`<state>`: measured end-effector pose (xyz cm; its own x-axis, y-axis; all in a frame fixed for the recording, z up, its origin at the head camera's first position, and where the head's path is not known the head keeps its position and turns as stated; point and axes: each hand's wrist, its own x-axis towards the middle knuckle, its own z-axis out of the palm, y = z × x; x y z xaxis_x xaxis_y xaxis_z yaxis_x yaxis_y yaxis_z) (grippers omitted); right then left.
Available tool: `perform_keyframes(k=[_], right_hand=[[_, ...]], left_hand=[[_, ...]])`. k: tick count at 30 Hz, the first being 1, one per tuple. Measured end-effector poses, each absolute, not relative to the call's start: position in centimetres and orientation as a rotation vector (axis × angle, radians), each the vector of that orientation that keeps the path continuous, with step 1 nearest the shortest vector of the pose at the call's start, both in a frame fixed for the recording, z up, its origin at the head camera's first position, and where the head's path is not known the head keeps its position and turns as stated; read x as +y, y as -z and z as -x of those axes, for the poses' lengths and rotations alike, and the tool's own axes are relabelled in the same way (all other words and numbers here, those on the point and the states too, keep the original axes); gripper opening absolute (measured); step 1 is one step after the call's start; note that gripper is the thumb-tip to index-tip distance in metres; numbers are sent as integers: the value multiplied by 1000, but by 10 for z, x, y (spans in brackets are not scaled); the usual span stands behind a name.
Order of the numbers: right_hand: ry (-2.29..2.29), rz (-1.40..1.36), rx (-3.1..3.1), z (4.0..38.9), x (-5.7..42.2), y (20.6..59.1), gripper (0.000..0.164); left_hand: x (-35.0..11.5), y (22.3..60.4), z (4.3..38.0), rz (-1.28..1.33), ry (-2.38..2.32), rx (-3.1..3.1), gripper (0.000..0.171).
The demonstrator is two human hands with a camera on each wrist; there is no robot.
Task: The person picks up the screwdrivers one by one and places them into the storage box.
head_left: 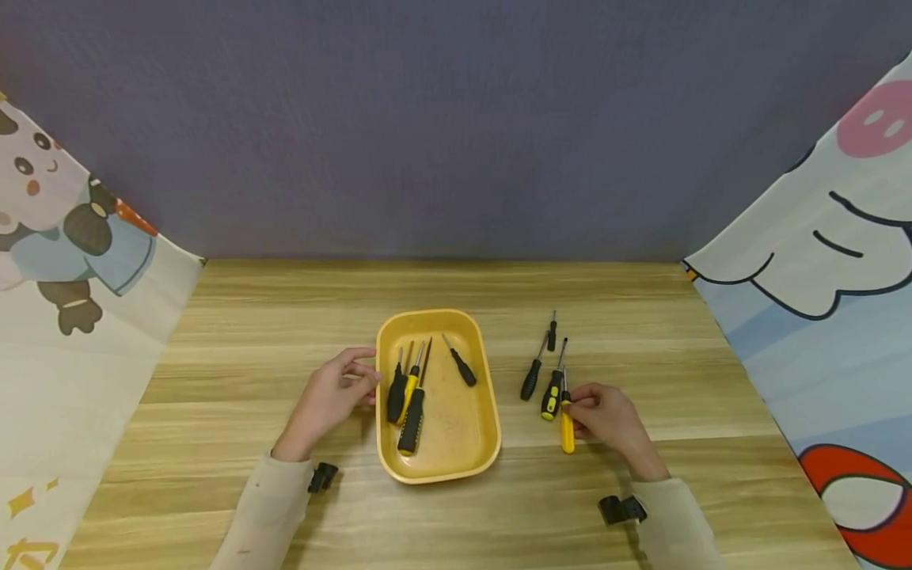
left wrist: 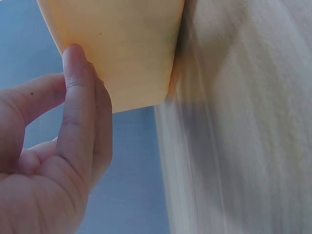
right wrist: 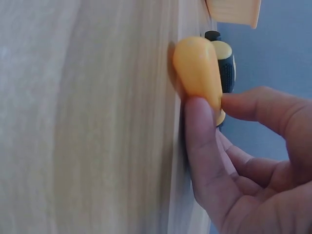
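Observation:
My right hand (head_left: 606, 416) pinches the yellow handle of a screwdriver (head_left: 568, 435) between thumb and fingers; the handle lies low by the table in the right wrist view. Just left of it lies a black-and-yellow screwdriver (head_left: 552, 396). A black screwdriver (head_left: 530, 380) and a small black screwdriver (head_left: 552, 336) lie farther off. My left hand (head_left: 331, 400) touches the left side of a yellow tray (head_left: 456, 443) with its fingertips, fingers fairly straight in the left wrist view. Inside the tray, several black and yellow screwdrivers (head_left: 411, 423) lie at left, and one small black screwdriver (head_left: 465, 370) at right.
The wood-grain table (head_left: 249, 332) meets a dark grey-blue wall (head_left: 442, 158) at the back. Panels with cartoon prints (head_left: 855, 317) stand along both sides. A black strap mount sits at each wrist.

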<state>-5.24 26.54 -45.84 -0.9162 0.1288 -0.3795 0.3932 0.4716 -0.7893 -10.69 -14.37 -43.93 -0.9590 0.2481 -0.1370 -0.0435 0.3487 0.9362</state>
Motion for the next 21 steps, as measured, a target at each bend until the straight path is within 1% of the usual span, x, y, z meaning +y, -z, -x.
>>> perform_keyframes(k=[10,13,21], right_hand=[[1433,-448,2440,53,267,456,30],[1480,-452,2405,55,267,453,31],[1680,-356,2281,65,258,438,38]], left_hand=[[-144,440,107,-190,-1650,2363,41],[-144,440,107,-188,-1654,2360,41],[-144,440,107,-184,-1653,2360,41]])
